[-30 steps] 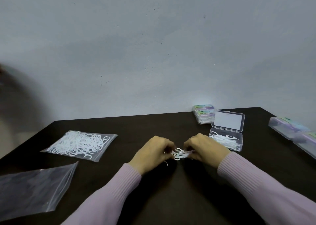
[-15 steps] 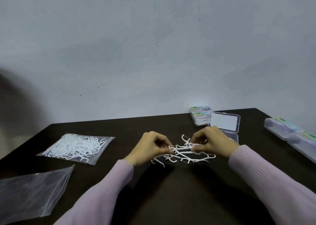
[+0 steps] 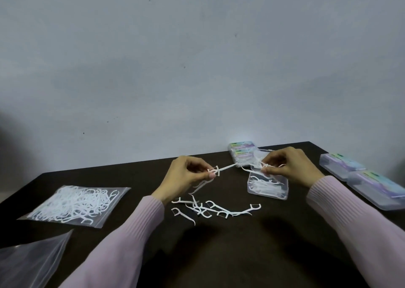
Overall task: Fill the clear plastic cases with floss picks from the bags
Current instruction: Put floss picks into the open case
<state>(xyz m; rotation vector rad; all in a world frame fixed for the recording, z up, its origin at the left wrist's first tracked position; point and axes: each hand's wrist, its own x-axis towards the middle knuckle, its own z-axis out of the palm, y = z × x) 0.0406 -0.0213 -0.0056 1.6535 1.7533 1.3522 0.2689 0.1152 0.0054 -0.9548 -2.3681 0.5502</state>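
Left hand [image 3: 186, 176] raised above the dark table [image 3: 219, 255], thumb and fingertips pinched on the head of one floss pick [image 3: 223, 169], long axis running left to right and rising slightly, head at the left, pointed handle aimed right and far toward the other hand; a second pick hanging down from the same grip, tip pointing near and left. Right hand [image 3: 287, 167] curled around a small bundle of picks [image 3: 258, 167], held just above the open clear case [image 3: 267, 188], ends splayed out to the left and right of the fingers. Inside that case, more picks lying roughly left to right. On the table between the forearms, a loose scatter of picks [image 3: 210, 210], crossed over one another, mostly stretched left to right, heads turned every which way. Far behind the right hand, a stack of closed cases [image 3: 242, 152] with coloured labels, partly hidden by the fingers and bundle. At the right edge, two more closed cases [image 3: 361, 182], side by side. On the left, a full bag of picks [image 3: 74, 204] lying flat; nearer still, at the bottom left corner, a flat clear bag [image 3: 28, 263]. Pale pink sleeves [image 3: 350, 222] down both forearms.
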